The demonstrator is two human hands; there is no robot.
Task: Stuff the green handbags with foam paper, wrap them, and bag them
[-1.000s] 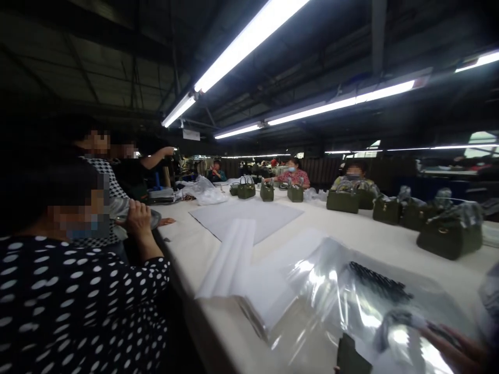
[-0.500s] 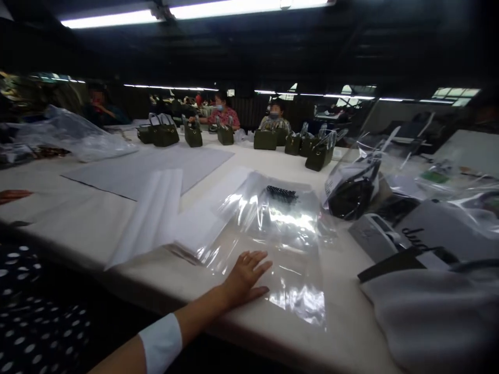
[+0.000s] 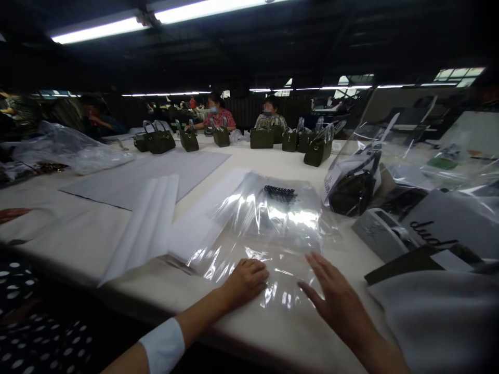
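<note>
A clear plastic bag (image 3: 253, 228) lies spread over the table, shiny and wrinkled. My left hand (image 3: 247, 280) rests at its near end with the fingers drawn together, pinching the film. To the right, my right hand (image 3: 337, 298) hovers over or touches the bag's near right edge; its fingers are stretched and the thumb stands apart. Whether it touches the film is hard to tell. Toward the far end of the bag shows a row of black looped shapes (image 3: 279, 193). White paper sheets (image 3: 195, 228) lie left of the bag, partly under it.
Dark green handbags (image 3: 261, 138) stand along the far side. Bagged handbags (image 3: 353, 192) and grey printed pieces (image 3: 448, 223) crowd the right. A rolled white sheet (image 3: 144, 223) and a grey sheet (image 3: 156, 171) lie left. Another person's hand (image 3: 13, 214) rests at far left.
My right hand has come into view from the lower right, reaching the bag's near edge. The fingers of my left hand, spread before, have closed on the plastic, which is wrinkled there.
</note>
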